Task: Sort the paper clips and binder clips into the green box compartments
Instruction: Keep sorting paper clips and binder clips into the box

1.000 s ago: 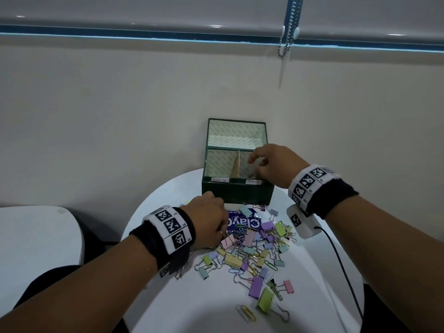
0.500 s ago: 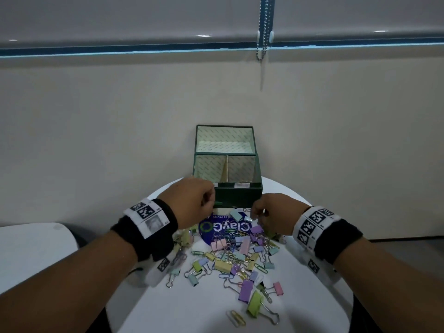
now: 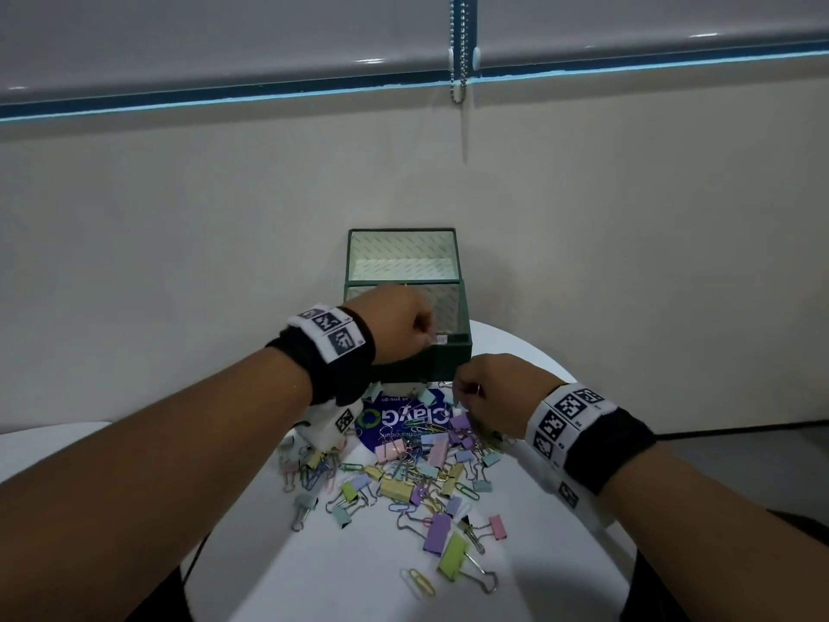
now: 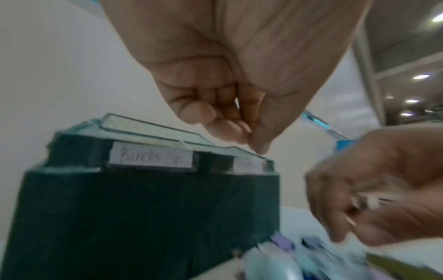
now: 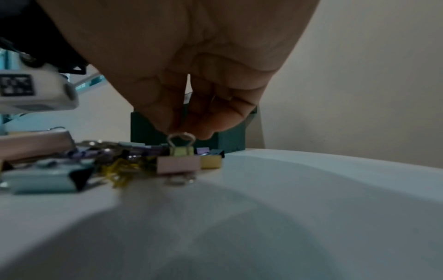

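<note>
- While the left hand (image 3: pixel 397 323) is held bunched over the green box (image 3: pixel 448 359), contents unclear, a clip could be misfiled
- A binder clip (image 5: pixel 181 150) handle is pinched by the right hand (image 5: pixel 191 91); neighbours could be dragged

"ClayGo" on blue sticker (image 3: pixel 403 419), upside down

Table: round white table (image 3: pixel 368 585) – it stands close to the wall.
Sticker: a blue round sticker (image 3: pixel 394 419) with white letters lies on the tabletop, partly covered.
Wall: plain cream wall (image 3: pixel 179 244) behind the table.
Blind: grey roller blind (image 3: pixel 224 33) at the top – its bead chain (image 3: pixel 458 47) hangs down.
Second surface: a white tabletop (image 3: pixel 40 446) at the left edge.
</note>
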A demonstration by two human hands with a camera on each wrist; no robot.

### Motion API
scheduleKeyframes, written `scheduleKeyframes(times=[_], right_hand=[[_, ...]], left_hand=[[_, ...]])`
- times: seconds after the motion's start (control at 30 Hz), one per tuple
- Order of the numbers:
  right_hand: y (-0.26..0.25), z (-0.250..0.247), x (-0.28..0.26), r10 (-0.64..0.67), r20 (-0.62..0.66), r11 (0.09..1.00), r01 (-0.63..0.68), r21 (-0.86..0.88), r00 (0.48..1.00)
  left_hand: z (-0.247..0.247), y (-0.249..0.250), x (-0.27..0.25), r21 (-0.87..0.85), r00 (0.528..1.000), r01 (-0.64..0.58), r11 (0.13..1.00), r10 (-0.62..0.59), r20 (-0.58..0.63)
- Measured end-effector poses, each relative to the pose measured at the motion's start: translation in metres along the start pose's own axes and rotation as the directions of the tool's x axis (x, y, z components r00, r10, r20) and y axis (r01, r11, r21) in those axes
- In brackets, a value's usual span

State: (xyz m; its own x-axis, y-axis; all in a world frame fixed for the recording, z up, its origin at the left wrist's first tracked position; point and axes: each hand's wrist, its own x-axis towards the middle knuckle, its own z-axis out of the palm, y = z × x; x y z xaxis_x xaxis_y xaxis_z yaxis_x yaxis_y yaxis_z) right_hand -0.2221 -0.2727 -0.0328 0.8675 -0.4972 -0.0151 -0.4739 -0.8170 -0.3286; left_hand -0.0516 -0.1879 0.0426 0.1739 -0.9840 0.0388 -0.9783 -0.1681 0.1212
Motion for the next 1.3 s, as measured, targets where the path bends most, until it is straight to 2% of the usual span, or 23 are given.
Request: scheduleKeyframes(times=[0.07, 0.13, 0.23, 0.37, 0.57, 0.67, 0.73, 0.77, 0.8, 0.87, 0.97, 1.03, 1.1, 1.13, 1.3], right_hand=[[-0.003, -0.003, -0.003, -0.039, 0.011, 0.999, 0.039, 0.005, 0.999], [-0.005, -0.004, -0.005, -0.057, 0.044, 0.998, 0.057, 0.015, 0.997], [-0.008, -0.007, -0.008, -0.048, 0.076, 0.999, 0.048, 0.003, 0.996], [-0.009, -0.006, -0.009, 0.006, 0.041, 1.0, -0.005, -0.026, 0.999], [-0.004, -0.005, -0.011, 0.042, 0.062, 0.999, -0.041, -0.024, 0.997], [-0.006, -0.005, -0.015, 0.019, 0.14, 1.0, -0.016, -0.026, 0.99], [-0.006, -0.003, -0.015, 0.02, 0.157, 1.0, -0.017, -0.018, 0.987], [-0.005, -0.002, -0.014, 0.017, 0.147, 1.0, -0.016, -0.009, 0.989], [-0.003, 0.0, -0.013, 0.011, 0.126, 1.0, -0.012, 0.003, 0.992], [-0.001, 0.001, -0.012, 0.012, 0.074, 0.999, -0.014, 0.038, 0.997], [0.001, -0.001, -0.011, 0.009, -0.026, 0.995, -0.007, 0.096, 1.0], [0.0, -0.002, -0.011, 0.016, -0.099, 0.992, -0.004, 0.125, 0.995], [0.001, -0.004, -0.01, 0.055, -0.13, 0.988, -0.035, 0.152, 0.99], [0.002, -0.004, -0.01, 0.082, -0.124, 0.986, -0.063, 0.153, 0.989], [-0.005, -0.01, -0.018, 0.109, -0.112, 0.994, -0.109, 0.006, 0.988]], left_hand=[[0.009, 0.006, -0.015, 0.029, 0.982, -0.078, 0.997, 0.072, 0.174], [0.02, 0.009, -0.025, 0.106, 0.941, -0.142, 0.984, 0.101, 0.322], [0.033, 0.008, -0.027, 0.174, 0.913, -0.197, 0.965, 0.116, 0.39], [0.042, 0.004, -0.026, 0.193, 0.895, -0.253, 0.948, 0.154, 0.419], [0.042, -0.003, -0.038, 0.188, 0.907, -0.218, 0.958, 0.128, 0.401], [0.031, -0.015, -0.047, 0.023, 0.948, -0.061, 0.998, 0.051, 0.315], [0.022, -0.029, -0.052, -0.189, 0.965, 0.085, 0.978, -0.033, 0.261], [0.018, -0.036, -0.056, -0.327, 0.963, 0.162, 0.931, -0.077, 0.259], [0.015, -0.043, -0.06, -0.475, 0.956, 0.234, 0.848, -0.113, 0.269], [0.01, -0.057, -0.071, -0.733, 0.947, 0.316, 0.602, -0.158, 0.278], [0.011, -0.072, -0.085, -0.909, 0.941, 0.317, 0.272, -0.208, 0.266], [0.015, -0.079, -0.091, -0.948, 0.939, 0.292, 0.128, -0.224, 0.26], [0.02, -0.08, -0.094, -0.957, 0.937, 0.287, 0.046, -0.219, 0.271], [0.023, -0.08, -0.095, -0.956, 0.935, 0.291, 0.035, -0.22, 0.277], [0.024, -0.073, -0.089, -0.943, 0.934, 0.306, 0.128, -0.235, 0.271]])
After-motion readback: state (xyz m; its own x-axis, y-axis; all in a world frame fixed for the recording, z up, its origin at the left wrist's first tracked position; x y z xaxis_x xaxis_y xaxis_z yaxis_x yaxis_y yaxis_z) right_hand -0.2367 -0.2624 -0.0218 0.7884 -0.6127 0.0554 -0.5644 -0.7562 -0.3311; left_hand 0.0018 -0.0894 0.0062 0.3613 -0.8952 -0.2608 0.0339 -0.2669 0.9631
